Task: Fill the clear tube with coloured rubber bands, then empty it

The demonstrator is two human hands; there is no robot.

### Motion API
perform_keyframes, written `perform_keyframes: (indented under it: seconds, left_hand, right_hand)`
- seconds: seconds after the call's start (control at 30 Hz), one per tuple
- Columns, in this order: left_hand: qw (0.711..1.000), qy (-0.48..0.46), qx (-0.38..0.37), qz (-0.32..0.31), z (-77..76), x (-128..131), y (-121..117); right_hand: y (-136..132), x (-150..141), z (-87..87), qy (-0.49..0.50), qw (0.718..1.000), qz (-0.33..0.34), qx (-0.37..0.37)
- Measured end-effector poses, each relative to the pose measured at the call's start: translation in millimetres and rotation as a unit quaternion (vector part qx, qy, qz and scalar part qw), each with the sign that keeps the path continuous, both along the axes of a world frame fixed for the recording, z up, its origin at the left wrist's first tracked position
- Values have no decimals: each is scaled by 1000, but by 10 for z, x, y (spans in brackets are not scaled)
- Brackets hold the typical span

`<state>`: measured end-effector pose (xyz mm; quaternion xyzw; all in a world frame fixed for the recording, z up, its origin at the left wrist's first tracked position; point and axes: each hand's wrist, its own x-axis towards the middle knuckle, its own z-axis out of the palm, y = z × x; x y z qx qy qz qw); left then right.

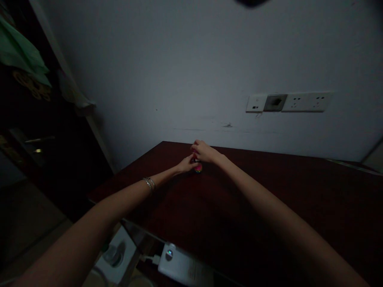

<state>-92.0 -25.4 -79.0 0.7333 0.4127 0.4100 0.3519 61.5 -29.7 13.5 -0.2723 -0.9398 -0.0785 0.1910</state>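
Observation:
Toward the far side of the dark red-brown table, my two hands meet at a small object with a round, bright pink and yellow lower part (198,168). It is too small and dim to name its kind. My left hand (187,164) closes on it from the left, with a silver bracelet (149,183) on that wrist. From above and to the right, my right hand (204,151) has its fingers bent over the upper part, where some red and white shows. My fingers hide much of the object.
The table (185,215) reaches back to a pale wall with a row of sockets (289,102). A white power bank (182,265) with a plugged-in cable lies below the near edge, beside a clear bottle (112,255). A dark door (60,131) stands at left.

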Motion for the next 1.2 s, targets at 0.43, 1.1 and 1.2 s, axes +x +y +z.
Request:
perform_keyframes:
  seconds: [0.43,1.1,1.2]
  left_hand:
    - [998,-57,-14,-2,18,22,-25]
    - [994,-90,-45,34,87,48,-107]
    - [991,-104,-79,33,136,67,-73]
  right_hand:
    - [56,209,220,147,989,-3,-23]
    - [331,939,-1031,73,972,-126,-183]
    - [345,956,-958,100,972,-136,-165]
